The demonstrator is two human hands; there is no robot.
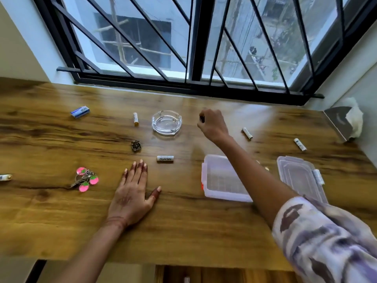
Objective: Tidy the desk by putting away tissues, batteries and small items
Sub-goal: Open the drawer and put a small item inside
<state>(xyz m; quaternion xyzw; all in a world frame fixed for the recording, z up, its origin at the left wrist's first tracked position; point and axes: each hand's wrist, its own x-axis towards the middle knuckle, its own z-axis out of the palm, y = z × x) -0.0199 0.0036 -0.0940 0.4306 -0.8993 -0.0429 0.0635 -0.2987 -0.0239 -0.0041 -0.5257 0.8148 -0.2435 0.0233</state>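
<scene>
My left hand [132,193] lies flat on the wooden desk [183,231], fingers spread, holding nothing. My right hand [213,124] hovers right of the glass ashtray [166,122] with its fingers curled shut; I cannot see anything inside it. Batteries lie scattered: one [135,119] left of the ashtray, one [165,158] just past my left fingertips, two to the right [247,133] [299,144], and one at the left edge [5,177]. A clear plastic box [222,178] sits open under my right forearm, its lid [299,176] beside it. A tissue [355,115] sticks out of a grey box [338,123].
A small blue packet [80,111] lies at the back left. A pink keychain with keys [85,179] sits left of my left hand, and a small brown metal trinket [136,146] lies beyond it. A barred window [191,58] runs along the desk's far edge.
</scene>
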